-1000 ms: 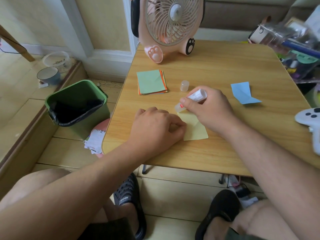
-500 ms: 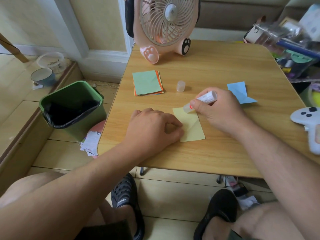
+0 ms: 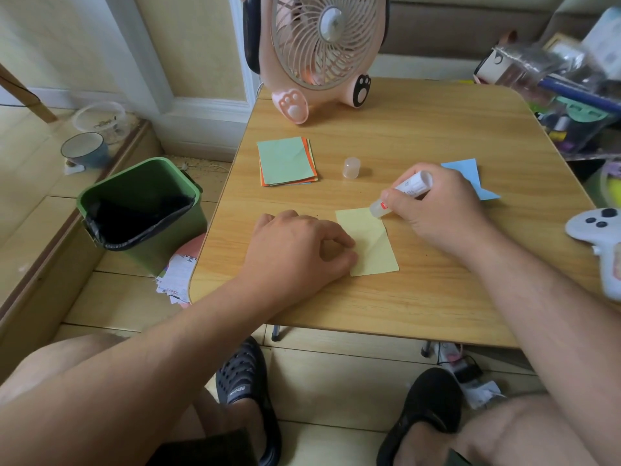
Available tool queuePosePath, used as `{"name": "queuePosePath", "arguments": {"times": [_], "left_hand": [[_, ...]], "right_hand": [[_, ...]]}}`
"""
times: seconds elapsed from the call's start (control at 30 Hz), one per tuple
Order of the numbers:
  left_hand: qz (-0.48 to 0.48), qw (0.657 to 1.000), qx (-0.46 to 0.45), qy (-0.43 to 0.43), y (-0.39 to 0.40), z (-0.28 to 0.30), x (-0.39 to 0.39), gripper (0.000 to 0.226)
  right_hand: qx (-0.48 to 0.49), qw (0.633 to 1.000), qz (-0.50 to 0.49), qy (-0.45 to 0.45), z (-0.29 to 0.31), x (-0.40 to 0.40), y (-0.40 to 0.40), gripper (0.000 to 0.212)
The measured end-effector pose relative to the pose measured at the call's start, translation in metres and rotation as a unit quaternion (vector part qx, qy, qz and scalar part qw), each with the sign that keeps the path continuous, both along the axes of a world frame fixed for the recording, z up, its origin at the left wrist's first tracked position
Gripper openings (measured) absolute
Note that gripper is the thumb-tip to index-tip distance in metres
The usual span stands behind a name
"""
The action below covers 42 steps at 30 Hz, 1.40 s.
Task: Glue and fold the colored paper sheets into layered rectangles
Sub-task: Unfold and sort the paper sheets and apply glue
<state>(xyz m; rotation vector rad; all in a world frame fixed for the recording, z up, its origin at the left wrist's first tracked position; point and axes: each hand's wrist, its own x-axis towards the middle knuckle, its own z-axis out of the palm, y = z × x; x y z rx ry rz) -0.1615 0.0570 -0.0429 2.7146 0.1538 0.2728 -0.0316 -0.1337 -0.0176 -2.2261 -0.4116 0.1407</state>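
Observation:
A pale yellow paper sheet [image 3: 371, 243] lies on the wooden table [image 3: 420, 136], creased down its middle. My left hand [image 3: 299, 247] presses on the sheet's left edge with curled fingers. My right hand [image 3: 437, 210] grips a white glue stick [image 3: 403, 193], whose tip touches the sheet's upper right corner. The glue stick's clear cap [image 3: 352, 167] stands alone further back. A stack of colored sheets [image 3: 285, 161], green on top with orange below, lies to the left of the cap. A folded blue paper [image 3: 470, 176] shows partly behind my right hand.
A pink fan [image 3: 319, 52] stands at the table's far edge. A white game controller [image 3: 601, 240] lies at the right edge, with cluttered bags [image 3: 571, 89] behind it. A green bin [image 3: 141, 206] sits on the floor to the left, beside loose papers [image 3: 178, 280].
My right hand has slid the glue stick rightward along the yellow sheet's top edge to its right corner. My left hand has stayed on the sheet's left side.

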Motion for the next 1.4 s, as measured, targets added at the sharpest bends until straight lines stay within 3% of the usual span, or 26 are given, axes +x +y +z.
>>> {"name": "queuePosePath", "arguments": {"times": [0.3, 0.57, 0.93, 1.4], "left_hand": [[0.004, 1.000, 0.028, 0.004, 0.000, -0.001, 0.001, 0.045], [0.000, 0.998, 0.059, -0.004, 0.000, -0.003, -0.002, 0.046], [0.010, 0.998, 0.065, -0.006, -0.001, -0.004, -0.001, 0.044], [0.008, 0.998, 0.062, 0.001, -0.001, -0.002, -0.001, 0.046]], "right_hand": [[0.053, 0.998, 0.027, -0.012, 0.008, -0.008, 0.017, 0.020], [-0.024, 0.998, 0.057, -0.028, -0.003, -0.015, 0.036, 0.030], [-0.025, 0.997, 0.070, -0.016, -0.006, -0.011, 0.040, 0.032], [-0.045, 0.999, 0.011, -0.017, 0.007, -0.002, 0.003, 0.023]]}}
